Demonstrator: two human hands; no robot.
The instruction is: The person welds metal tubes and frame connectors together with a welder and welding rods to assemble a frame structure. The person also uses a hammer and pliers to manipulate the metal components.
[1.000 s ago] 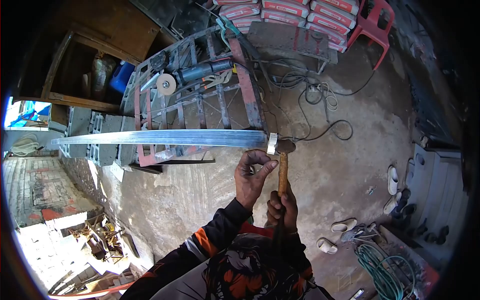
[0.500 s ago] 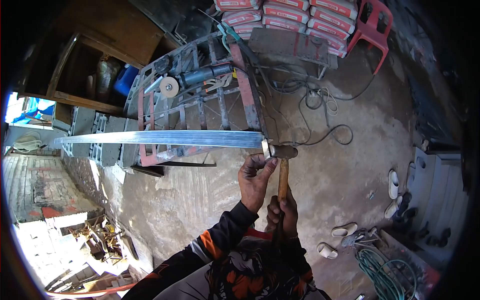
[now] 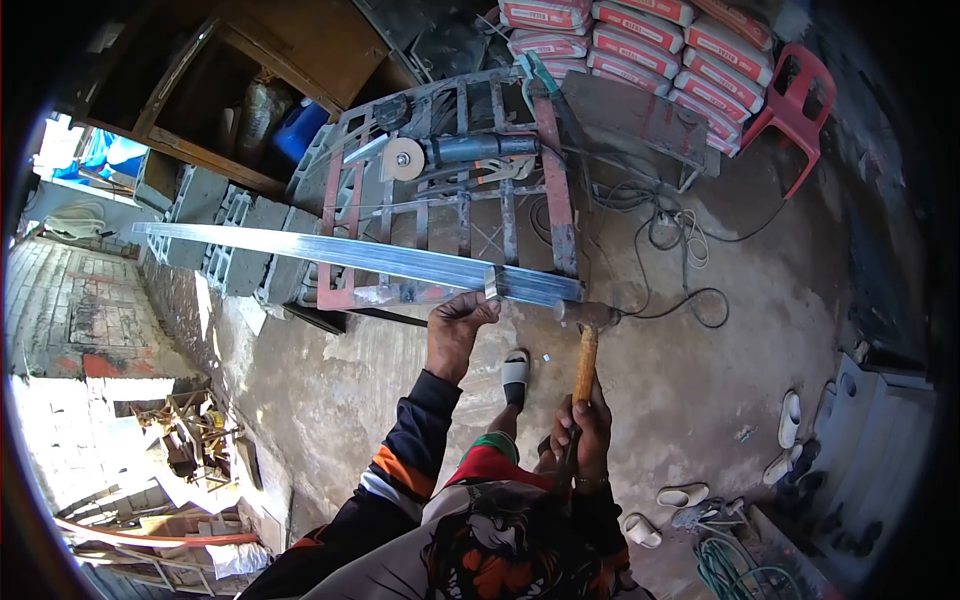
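The stacked red-and-white cement bags (image 3: 640, 35) at the top carry print, but it is too small to read. An open wooden cabinet (image 3: 300, 40) at upper left holds a blue jerrycan (image 3: 300, 128) and a sack beside it (what is in either cannot be seen). A long metal bar (image 3: 330, 252) lies across grey concrete blocks (image 3: 235, 255) and a red welded frame (image 3: 555, 190), on which an angle grinder (image 3: 465, 150) rests. The bar's right end juts past the frame's edge over bare concrete floor (image 3: 700, 370). The left hand (image 3: 455, 325) reaches up with fingers curled tight on the bar's lower edge, right at a small metal clip (image 3: 491, 282) fitted on it. The right hand (image 3: 590, 420) is closed around the lower part of the wooden handle of a hammer (image 3: 587, 340), whose head sits just under the bar's end; whether they touch is unclear. Cables (image 3: 680, 235) loop near that end, a red plastic chair (image 3: 800, 100) stands well apart, and open floor stretches right to loose sandals (image 3: 685, 495).
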